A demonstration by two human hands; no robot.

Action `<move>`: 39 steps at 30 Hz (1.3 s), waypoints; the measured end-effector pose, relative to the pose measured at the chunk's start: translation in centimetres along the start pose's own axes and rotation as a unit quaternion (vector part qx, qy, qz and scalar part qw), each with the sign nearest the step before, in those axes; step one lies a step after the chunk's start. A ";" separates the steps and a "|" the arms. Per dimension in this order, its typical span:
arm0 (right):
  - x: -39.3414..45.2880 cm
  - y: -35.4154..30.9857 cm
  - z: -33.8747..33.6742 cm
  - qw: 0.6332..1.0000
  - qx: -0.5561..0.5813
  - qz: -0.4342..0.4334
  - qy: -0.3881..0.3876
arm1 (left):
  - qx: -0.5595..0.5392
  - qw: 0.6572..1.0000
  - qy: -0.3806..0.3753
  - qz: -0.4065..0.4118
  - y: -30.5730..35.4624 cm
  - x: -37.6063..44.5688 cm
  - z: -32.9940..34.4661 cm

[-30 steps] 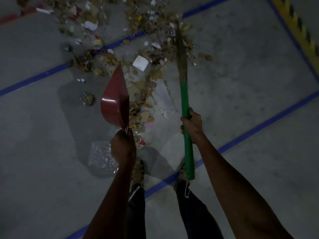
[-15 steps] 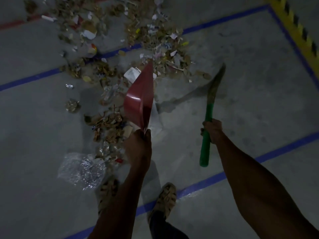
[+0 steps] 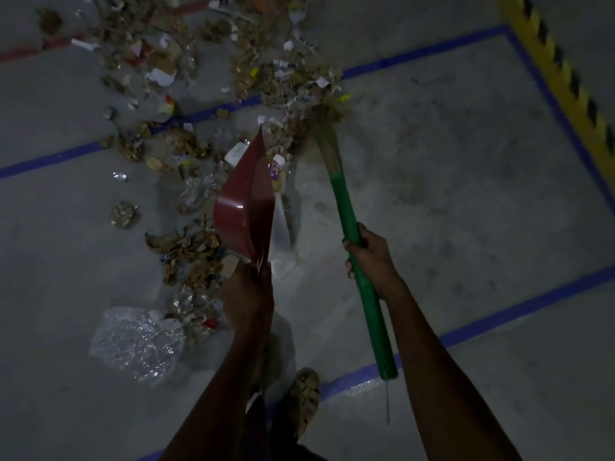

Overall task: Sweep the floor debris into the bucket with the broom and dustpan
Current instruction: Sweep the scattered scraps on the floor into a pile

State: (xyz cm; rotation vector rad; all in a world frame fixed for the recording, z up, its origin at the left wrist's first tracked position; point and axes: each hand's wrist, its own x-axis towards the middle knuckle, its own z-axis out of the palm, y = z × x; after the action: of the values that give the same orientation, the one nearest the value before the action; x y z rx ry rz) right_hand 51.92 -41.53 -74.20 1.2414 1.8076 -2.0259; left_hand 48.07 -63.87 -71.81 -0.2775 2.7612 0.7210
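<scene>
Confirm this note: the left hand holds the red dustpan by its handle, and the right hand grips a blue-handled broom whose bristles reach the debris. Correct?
Not quite. The head view shows the broom handle is green, not blue; the blue is the floor tape. The rest stands: the left hand holds the red dustpan by its handle, and the right hand grips the broom, bristles at the debris.

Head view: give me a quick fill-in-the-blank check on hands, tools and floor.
1. The left hand holds the ____ dustpan.
2. The right hand grips the broom by its ____ handle.
3. The broom's bristles touch the debris beside a ____ floor line.

Missing: red; green; blue
</scene>
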 end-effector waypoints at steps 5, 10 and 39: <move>1.2 -2.5 -1.7 0.995 -0.037 -0.054 0.070 | -0.017 1.000 -0.016 -0.015 1.5 1.1 0.0; 7.8 -6.8 -2.6 0.992 -0.068 -0.051 0.088 | -0.022 1.000 -0.004 0.001 4.3 4.1 1.2; 21.2 -13.1 -14.6 0.561 -0.687 -0.109 -0.448 | -0.212 0.843 0.156 -0.469 23.4 -2.8 8.2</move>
State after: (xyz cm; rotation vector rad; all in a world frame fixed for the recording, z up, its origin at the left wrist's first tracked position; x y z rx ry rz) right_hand 37.14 -16.89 -77.24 -0.4547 1.9465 -0.3818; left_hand 46.58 -39.40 -67.34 -1.8004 2.2012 1.0060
